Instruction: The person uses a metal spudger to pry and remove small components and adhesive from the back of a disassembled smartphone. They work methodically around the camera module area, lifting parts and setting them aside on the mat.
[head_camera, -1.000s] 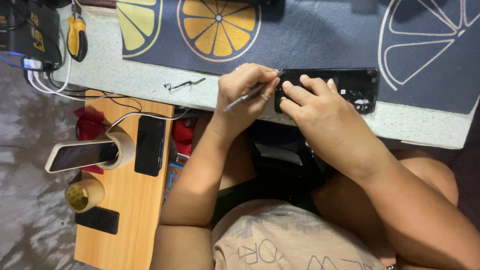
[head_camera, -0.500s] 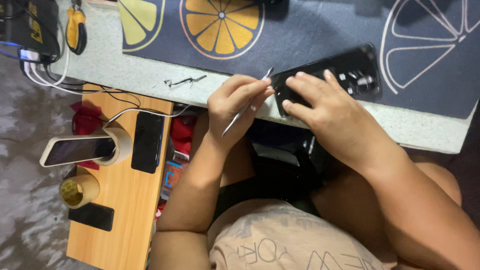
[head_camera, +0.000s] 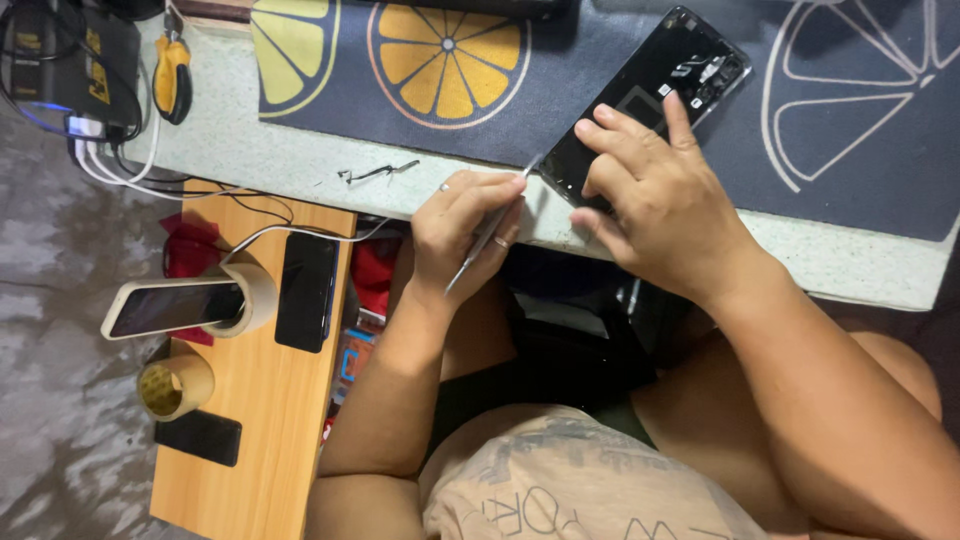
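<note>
A black phone (head_camera: 655, 85) with its back opened lies slanted on a dark blue mat (head_camera: 850, 110) printed with citrus slices. My right hand (head_camera: 655, 200) presses down on the phone's lower end, fingers spread over it. My left hand (head_camera: 465, 235) holds a thin metal prying tool (head_camera: 495, 228) like a pen. The tool's tip sits at the phone's lower left corner, by the edge of the pale worktop (head_camera: 300, 160).
A small bent metal part (head_camera: 375, 172) lies on the worktop. Yellow-handled pliers (head_camera: 172, 75) and a black box with white cables (head_camera: 60, 60) sit at the far left. A low wooden table (head_camera: 270, 420) carries a phone propped in a tape roll (head_camera: 170, 305), a black phone (head_camera: 305, 290) and another tape roll (head_camera: 175, 385).
The phone has turned from lying level to slanting up to the right under my right hand. My left hand with the tool has dropped slightly down and left.
</note>
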